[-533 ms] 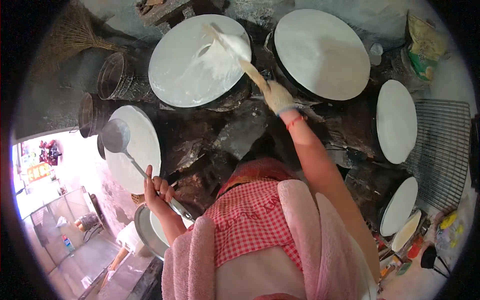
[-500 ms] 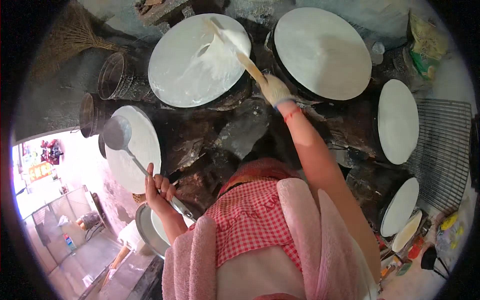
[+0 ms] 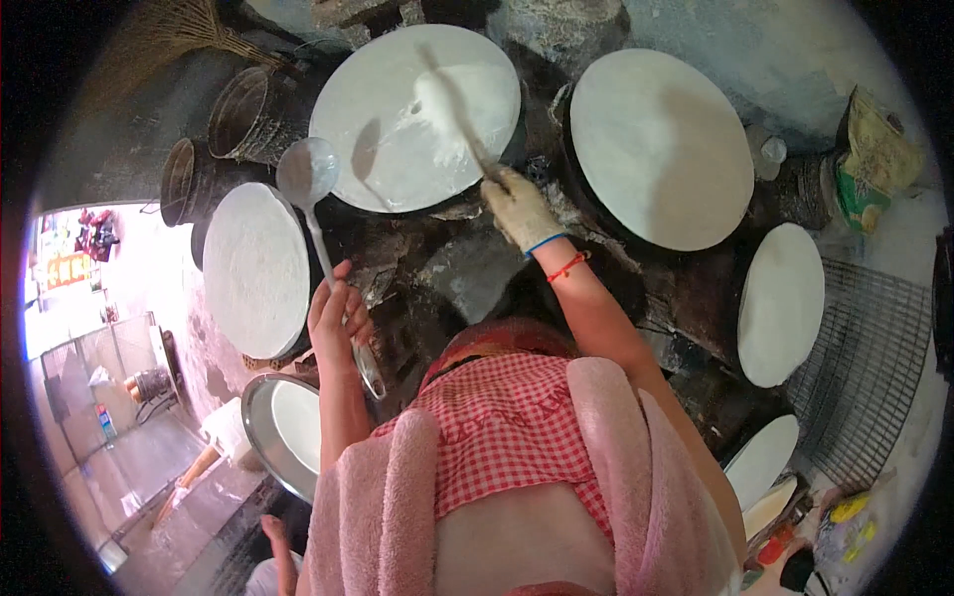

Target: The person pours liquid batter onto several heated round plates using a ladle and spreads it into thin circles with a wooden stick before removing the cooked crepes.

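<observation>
Well beyond the right fingers point(image 3: 494, 186) stands a stained, blotchy grey wall point(image 3: 765, 50). Up and left of the left fingers point(image 3: 341, 298), another wall point(image 3: 94, 184) is dark and sooty. Farther left, white glare pours through a bright opening point(image 3: 154, 238) beside a pale pinkish wall point(image 3: 196, 323) with worn patches. Between both sets of fingers and lower down, the ground point(image 3: 477, 273) is dark and grimy, with a greyer patch.

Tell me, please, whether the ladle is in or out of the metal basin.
Out: the left hand holds the ladle by its handle, and its bowl shows apart from the metal basin.
</observation>
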`<state>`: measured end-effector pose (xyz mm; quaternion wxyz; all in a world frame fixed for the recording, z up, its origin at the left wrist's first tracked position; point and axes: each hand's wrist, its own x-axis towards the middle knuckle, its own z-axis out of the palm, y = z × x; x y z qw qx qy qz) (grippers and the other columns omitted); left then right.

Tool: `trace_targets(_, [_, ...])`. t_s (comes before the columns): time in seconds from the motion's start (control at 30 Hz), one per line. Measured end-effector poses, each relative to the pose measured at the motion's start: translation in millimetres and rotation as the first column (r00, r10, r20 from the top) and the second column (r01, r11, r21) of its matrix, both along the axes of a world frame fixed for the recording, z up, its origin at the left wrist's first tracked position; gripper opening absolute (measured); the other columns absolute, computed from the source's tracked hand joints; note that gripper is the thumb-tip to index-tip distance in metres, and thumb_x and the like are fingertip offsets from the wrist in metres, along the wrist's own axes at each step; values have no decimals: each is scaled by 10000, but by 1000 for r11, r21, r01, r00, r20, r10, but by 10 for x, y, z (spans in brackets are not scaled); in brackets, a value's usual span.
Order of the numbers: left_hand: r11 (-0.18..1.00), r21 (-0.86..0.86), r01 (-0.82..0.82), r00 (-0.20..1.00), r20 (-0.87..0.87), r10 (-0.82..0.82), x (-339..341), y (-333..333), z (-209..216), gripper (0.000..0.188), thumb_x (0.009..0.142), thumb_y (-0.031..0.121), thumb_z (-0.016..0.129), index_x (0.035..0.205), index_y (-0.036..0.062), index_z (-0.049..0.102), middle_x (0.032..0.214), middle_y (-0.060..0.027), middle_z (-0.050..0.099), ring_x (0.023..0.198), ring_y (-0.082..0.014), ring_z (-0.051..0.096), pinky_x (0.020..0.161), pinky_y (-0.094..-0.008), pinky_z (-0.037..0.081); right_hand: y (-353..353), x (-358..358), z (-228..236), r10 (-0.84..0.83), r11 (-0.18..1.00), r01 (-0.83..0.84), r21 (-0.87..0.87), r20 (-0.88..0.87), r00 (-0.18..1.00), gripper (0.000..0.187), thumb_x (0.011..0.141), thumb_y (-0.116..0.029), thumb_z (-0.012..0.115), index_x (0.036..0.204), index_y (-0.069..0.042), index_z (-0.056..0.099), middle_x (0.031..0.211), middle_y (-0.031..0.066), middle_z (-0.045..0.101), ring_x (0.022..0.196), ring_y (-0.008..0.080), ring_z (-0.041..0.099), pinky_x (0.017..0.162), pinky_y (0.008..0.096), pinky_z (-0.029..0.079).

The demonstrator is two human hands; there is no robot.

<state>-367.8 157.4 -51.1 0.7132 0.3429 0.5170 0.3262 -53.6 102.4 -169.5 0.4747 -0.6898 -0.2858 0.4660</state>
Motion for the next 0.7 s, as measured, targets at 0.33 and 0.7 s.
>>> trace_targets(0.33, [954, 130, 269, 962, -73, -262, 671, 483, 422, 415, 1098, 235, 469, 1449, 14, 477, 771, -42, 567, 461, -80, 445, 391, -234, 352, 314, 281, -99, 64, 985, -63, -158, 0, 998, 528, 1016, -361, 565, 1429, -33, 560, 1184, 271, 697, 1094, 332, 680, 958, 422, 523])
trace_targets(0.7, [969, -241, -48, 922, 362, 135, 844, -205, 31, 267, 1071, 98, 491, 1316, -3, 455, 947, -66, 513, 680, -127, 472, 569, -279, 441, -360, -253, 315, -265, 957, 216, -192, -284, 921, 409, 1082, -235, 528, 1462, -83, 521, 678, 9, 529, 407, 121, 451, 346, 288, 324])
